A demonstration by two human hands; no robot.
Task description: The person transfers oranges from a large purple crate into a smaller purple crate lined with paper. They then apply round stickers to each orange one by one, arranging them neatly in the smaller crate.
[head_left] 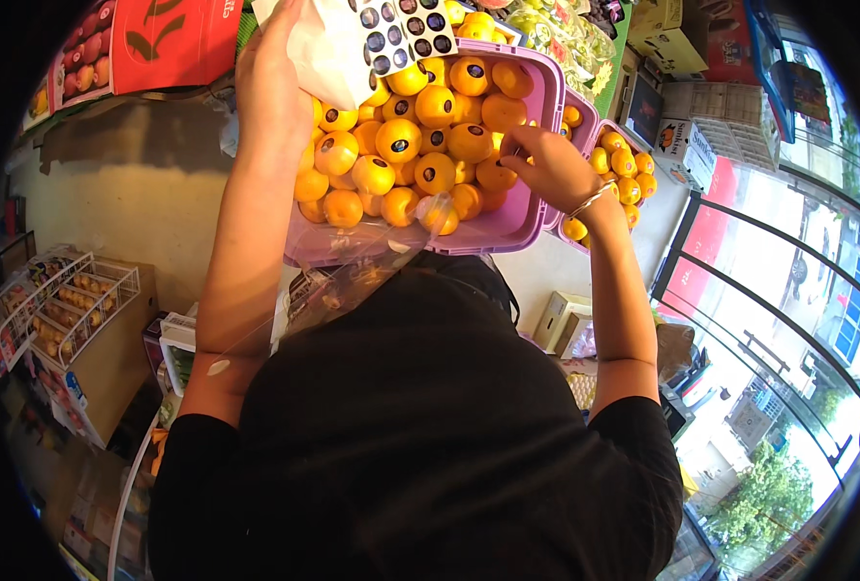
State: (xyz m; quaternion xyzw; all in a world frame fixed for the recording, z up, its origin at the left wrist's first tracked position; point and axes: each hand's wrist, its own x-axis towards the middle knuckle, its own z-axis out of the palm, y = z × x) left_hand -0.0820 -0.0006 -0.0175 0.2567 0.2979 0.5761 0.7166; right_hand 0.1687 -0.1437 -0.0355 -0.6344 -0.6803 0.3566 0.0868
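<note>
A pink plastic crate point(507, 228) full of oranges point(398, 138) stands in front of me; many oranges carry a small dark round sticker. My left hand point(273, 73) is raised over the crate's left side and holds a white sheet of dark round stickers point(391, 34). My right hand point(546, 165) rests on the oranges at the crate's right side, fingertips pinched on one orange point(496, 174); a thin bracelet circles the wrist. Whether a sticker is between those fingers is hidden.
A second pink crate of oranges point(619, 165) sits right of the first. A red fruit box point(173, 39) lies at the upper left, cardboard boxes point(687, 145) at the upper right. A wire rack of fruit point(62, 300) stands at the left, glass doors point(788, 320) at the right.
</note>
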